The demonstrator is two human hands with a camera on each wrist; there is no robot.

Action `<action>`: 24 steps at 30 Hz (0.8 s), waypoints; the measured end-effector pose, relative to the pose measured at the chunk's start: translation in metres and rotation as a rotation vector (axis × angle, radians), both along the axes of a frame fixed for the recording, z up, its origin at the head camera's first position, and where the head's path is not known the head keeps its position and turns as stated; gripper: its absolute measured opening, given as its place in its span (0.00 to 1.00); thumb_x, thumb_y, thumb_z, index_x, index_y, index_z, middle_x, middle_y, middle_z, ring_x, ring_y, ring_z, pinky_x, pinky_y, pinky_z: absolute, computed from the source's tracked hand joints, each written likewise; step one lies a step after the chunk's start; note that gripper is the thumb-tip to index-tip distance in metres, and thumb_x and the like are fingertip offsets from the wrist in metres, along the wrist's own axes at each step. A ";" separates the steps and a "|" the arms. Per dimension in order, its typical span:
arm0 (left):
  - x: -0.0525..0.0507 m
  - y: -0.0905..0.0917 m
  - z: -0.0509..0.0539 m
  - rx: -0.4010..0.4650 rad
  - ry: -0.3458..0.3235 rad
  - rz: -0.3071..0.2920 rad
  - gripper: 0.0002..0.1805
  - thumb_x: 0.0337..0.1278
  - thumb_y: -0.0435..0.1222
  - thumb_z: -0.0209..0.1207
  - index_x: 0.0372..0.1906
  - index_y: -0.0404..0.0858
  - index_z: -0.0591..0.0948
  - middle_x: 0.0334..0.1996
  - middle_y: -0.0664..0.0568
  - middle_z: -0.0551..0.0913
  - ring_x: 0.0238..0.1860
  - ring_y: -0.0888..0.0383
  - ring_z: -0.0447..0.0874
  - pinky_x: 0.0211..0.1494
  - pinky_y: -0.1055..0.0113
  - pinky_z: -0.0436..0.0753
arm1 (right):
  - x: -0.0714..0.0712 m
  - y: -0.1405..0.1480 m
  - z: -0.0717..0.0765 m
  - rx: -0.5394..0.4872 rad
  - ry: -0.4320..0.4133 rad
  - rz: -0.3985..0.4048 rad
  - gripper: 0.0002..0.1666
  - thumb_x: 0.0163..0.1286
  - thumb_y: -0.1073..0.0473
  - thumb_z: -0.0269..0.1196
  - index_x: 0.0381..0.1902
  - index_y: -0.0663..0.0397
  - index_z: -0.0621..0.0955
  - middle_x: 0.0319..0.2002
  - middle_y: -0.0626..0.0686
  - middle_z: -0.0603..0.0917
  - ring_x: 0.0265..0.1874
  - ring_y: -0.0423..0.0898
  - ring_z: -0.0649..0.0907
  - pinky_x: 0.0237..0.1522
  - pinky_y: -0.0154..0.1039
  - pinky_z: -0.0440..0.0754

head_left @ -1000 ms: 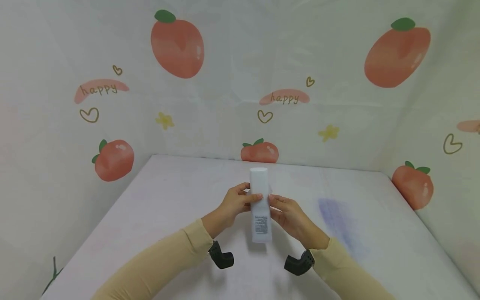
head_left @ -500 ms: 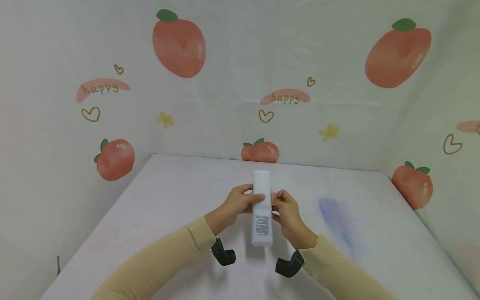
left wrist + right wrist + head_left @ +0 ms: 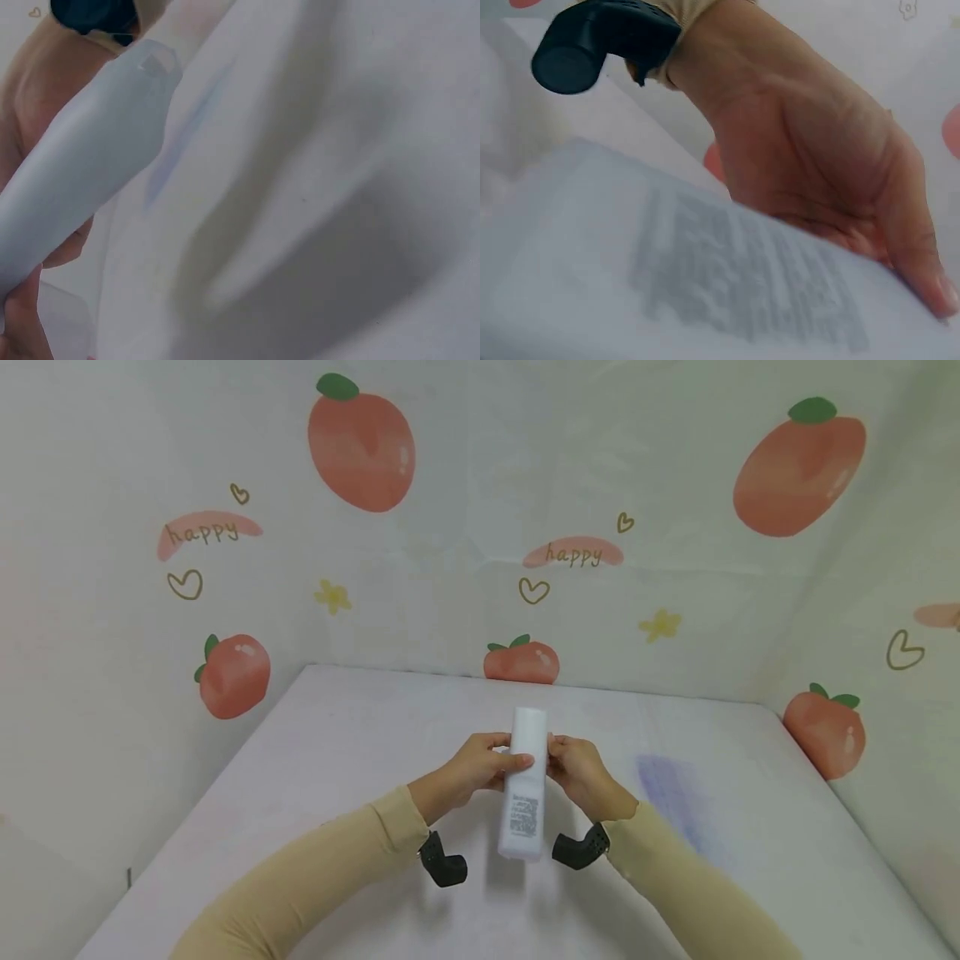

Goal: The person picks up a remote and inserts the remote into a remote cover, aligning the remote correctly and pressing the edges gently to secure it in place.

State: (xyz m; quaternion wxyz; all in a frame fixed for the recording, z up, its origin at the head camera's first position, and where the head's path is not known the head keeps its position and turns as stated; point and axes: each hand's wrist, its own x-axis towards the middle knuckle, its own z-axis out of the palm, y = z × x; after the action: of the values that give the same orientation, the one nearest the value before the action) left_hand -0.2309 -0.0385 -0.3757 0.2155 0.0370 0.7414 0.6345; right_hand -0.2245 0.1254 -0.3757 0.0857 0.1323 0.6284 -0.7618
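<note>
A tall white bottle (image 3: 527, 785) with grey printed text on its lower part is held up above the table, tilted a little. My left hand (image 3: 476, 766) grips it from the left, thumb across the front and the other fingers mostly hidden behind. At the bottle's right edge, my right hand (image 3: 581, 764) has its fingers curled against the upper half, their tips out of sight behind it. In the left wrist view the blank side of the bottle (image 3: 97, 142) crosses in front of the right hand. A pale translucent piece (image 3: 66, 315) shows behind the fingers there; its kind is unclear.
The white table (image 3: 375, 718) carries a bluish-purple smudge (image 3: 675, 802) on the right. Behind it hangs a white cloth (image 3: 465, 485) printed with red fruit. Black wrist cameras stick out below the left cuff (image 3: 442, 860) and right cuff (image 3: 581, 849).
The bottle has shifted slightly right and towards me, its top now leaning right. My right hand's fingers have altered their curl at its edge, while the left keeps its grip.
</note>
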 end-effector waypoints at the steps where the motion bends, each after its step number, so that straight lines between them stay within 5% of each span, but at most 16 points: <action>1: 0.001 0.000 -0.001 0.007 -0.012 0.000 0.26 0.57 0.40 0.66 0.59 0.33 0.76 0.41 0.44 0.85 0.34 0.54 0.86 0.39 0.63 0.85 | -0.002 0.001 0.000 -0.002 -0.004 0.014 0.11 0.76 0.68 0.47 0.46 0.73 0.73 0.28 0.49 0.72 0.27 0.41 0.71 0.32 0.30 0.73; 14: 0.014 -0.002 -0.014 0.086 -0.101 -0.011 0.26 0.57 0.38 0.66 0.60 0.34 0.76 0.42 0.44 0.84 0.36 0.54 0.85 0.39 0.65 0.84 | -0.007 0.004 -0.007 0.020 -0.062 0.063 0.07 0.71 0.73 0.46 0.38 0.67 0.73 0.27 0.49 0.71 0.28 0.42 0.70 0.32 0.31 0.73; 18: 0.011 -0.003 -0.013 0.092 -0.081 0.001 0.25 0.58 0.37 0.65 0.60 0.34 0.75 0.42 0.44 0.85 0.36 0.54 0.86 0.40 0.64 0.85 | 0.000 0.003 -0.008 -0.009 -0.060 0.097 0.07 0.76 0.68 0.47 0.42 0.64 0.73 0.29 0.47 0.73 0.29 0.41 0.71 0.32 0.29 0.71; 24: 0.004 -0.002 -0.007 0.149 -0.007 0.083 0.27 0.57 0.40 0.66 0.61 0.38 0.74 0.45 0.43 0.84 0.38 0.55 0.85 0.46 0.60 0.84 | 0.011 0.001 -0.003 -0.092 0.069 0.119 0.07 0.78 0.54 0.48 0.44 0.51 0.67 0.36 0.46 0.75 0.33 0.39 0.76 0.40 0.32 0.73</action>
State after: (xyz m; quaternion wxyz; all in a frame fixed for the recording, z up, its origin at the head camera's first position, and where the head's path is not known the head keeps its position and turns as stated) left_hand -0.2272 -0.0409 -0.3828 0.1885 0.0200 0.6922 0.6964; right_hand -0.2133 0.1262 -0.3789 0.1151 0.0644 0.6022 -0.7874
